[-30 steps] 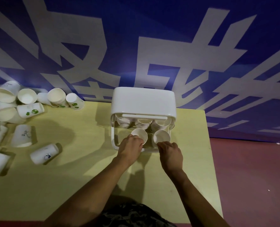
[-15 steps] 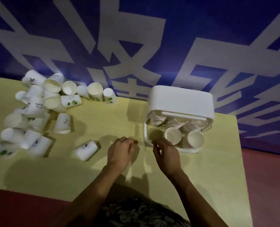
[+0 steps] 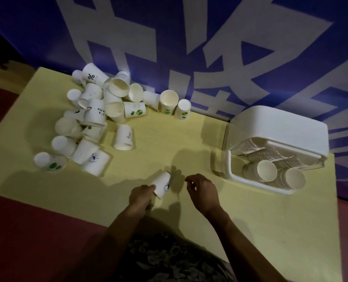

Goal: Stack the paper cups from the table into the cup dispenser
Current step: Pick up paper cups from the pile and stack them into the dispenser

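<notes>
**While the left hand grips one cup, the right hangs loose**

As the left hand point(image 3: 141, 197) curls round a tilted paper cup point(image 3: 162, 184) near the front of the yellow bench point(image 3: 169, 139), the right hand point(image 3: 204, 192) hovers just beside it, fingers loosely curled, holding nothing. The cup pile point(image 3: 99, 117) lies far left; the white cup dispenser point(image 3: 279, 127) stands right, holding stacked cups.

A blue banner point(image 3: 189, 27) with large white characters hangs behind.

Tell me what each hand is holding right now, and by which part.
The left hand grips a paper cup at its open rim end. The right hand holds nothing.
</notes>
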Demonstrator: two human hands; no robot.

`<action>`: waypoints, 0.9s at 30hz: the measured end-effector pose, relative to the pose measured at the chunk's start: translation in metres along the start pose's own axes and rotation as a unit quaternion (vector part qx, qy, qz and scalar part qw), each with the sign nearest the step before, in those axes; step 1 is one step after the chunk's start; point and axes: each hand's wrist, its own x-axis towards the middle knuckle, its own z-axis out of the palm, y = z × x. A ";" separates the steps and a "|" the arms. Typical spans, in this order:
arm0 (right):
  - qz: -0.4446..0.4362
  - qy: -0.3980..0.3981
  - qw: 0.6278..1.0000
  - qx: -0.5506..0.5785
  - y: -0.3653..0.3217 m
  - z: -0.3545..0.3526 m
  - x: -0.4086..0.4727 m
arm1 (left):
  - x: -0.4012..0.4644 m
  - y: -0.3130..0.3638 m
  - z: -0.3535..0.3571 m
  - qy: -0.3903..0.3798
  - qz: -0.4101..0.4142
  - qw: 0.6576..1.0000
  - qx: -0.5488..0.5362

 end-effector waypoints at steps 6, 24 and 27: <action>0.022 -0.003 1.000 -0.016 -0.026 0.012 0.030 | 0.008 0.040 -0.014 -0.035 0.031 0.996 -0.081; 0.024 0.053 0.987 -0.148 -0.059 -0.013 0.239 | 0.033 0.186 -0.080 0.082 0.508 0.812 0.276; 0.028 0.030 0.989 -0.140 -0.052 -0.008 0.260 | 0.036 0.191 -0.080 0.088 0.503 0.810 0.289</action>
